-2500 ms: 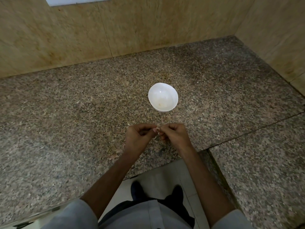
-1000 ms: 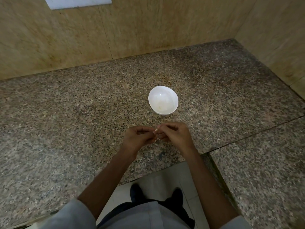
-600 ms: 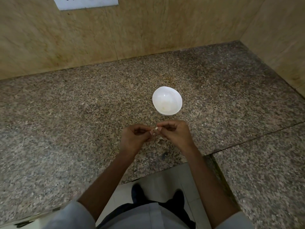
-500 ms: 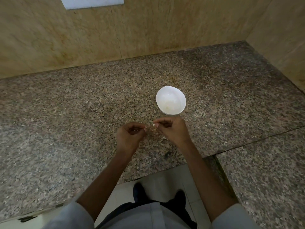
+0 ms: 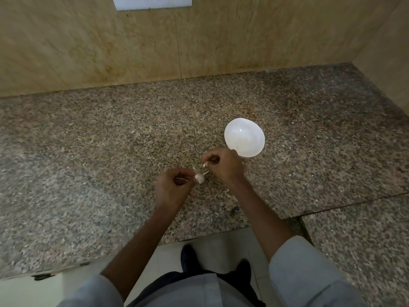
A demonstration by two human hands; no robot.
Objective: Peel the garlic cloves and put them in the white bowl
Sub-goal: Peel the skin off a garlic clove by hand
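A white bowl (image 5: 244, 137) stands on the speckled granite counter (image 5: 88, 151). Just in front of it and to its left are my two hands, a little apart. My left hand (image 5: 174, 185) has curled fingers and holds a small pale garlic piece (image 5: 199, 178) at its fingertips, the thin stem pointing right. My right hand (image 5: 224, 166) is curled beside the bowl's near rim and pinches a tiny white bit (image 5: 204, 165) between thumb and finger. Whether that bit is a clove or skin is too small to tell. The bowl's contents are not clear.
Beige tiled walls (image 5: 199, 41) close the counter at the back and right, with a white plate (image 5: 152, 2) on the back wall. A seam (image 5: 345, 203) splits the counter at the right. The counter's front edge, white floor and my shoes (image 5: 190, 255) lie below.
My hands were together, working at one piece; they have now pulled apart, the right toward the bowl with a small bit, the left keeping the garlic. The view shifted left and up.
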